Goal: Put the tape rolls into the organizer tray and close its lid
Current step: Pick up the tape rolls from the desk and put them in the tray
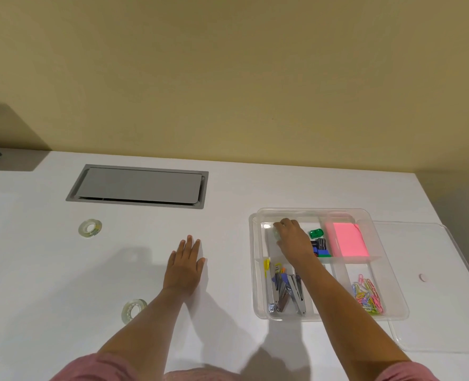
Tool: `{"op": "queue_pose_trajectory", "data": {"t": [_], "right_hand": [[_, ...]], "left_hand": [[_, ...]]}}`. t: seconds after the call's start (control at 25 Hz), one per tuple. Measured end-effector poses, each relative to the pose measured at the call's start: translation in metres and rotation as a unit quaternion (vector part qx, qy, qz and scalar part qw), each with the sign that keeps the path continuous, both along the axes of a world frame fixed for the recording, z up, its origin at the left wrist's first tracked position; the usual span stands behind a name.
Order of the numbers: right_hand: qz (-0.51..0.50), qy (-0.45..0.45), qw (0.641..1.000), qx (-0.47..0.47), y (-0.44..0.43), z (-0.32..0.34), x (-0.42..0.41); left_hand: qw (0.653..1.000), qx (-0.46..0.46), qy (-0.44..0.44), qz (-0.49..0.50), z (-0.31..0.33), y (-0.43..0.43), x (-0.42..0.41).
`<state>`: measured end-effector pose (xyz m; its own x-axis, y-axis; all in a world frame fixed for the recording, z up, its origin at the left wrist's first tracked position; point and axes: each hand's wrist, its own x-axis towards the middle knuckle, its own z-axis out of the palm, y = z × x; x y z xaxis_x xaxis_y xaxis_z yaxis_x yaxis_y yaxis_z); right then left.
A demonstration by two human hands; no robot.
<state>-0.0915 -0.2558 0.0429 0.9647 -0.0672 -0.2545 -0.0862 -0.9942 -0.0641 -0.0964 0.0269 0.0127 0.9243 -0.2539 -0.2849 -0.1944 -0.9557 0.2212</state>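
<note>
Head view: a tape roll (276, 234) is being gripped by the right hand (292, 237) in the organizer tray's (258, 287) far-left compartment. The left hand (185, 266) is being rested flat, empty, on the desk (49, 270). Two more tape rolls (90, 228) (133, 309) are sitting near the desk's left side, and the lid (434, 320) is lying beside the tray, toward the right edge.

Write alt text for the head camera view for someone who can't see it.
A person's right hand lowers a clear tape roll into the far-left compartment of a clear organizer tray on a white desk. The left hand rests flat; two tape rolls and the lid lie outside.
</note>
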Motion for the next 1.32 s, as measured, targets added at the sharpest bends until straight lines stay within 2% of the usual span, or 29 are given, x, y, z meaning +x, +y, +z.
{"op": "queue_pose_trajectory", "data": {"t": [0.2, 0.44, 0.64, 0.84, 1.32], "right_hand": [[-0.033, -0.025, 0.999, 0.014, 0.006, 0.007, -0.003], [-0.090, -0.163, 0.981, 0.054, 0.045, 0.022, -0.015], [-0.063, -0.222, 0.972, 0.054, 0.103, 0.028, -0.027], [-0.072, -0.183, 0.978, 0.063, 0.173, 0.021, -0.042], [-0.063, -0.069, 0.990, 0.107, 0.313, -0.012, -0.074]], "left_hand": [[1.000, -0.010, 0.026, 0.005, -0.001, 0.005, 0.003], [1.000, -0.006, 0.003, -0.010, 0.004, 0.041, 0.003], [1.000, -0.012, -0.018, -0.009, 0.012, 0.091, -0.003], [1.000, 0.008, -0.019, -0.005, 0.013, 0.152, -0.012], [0.999, -0.045, 0.008, 0.013, -0.014, 0.248, -0.056]]}}
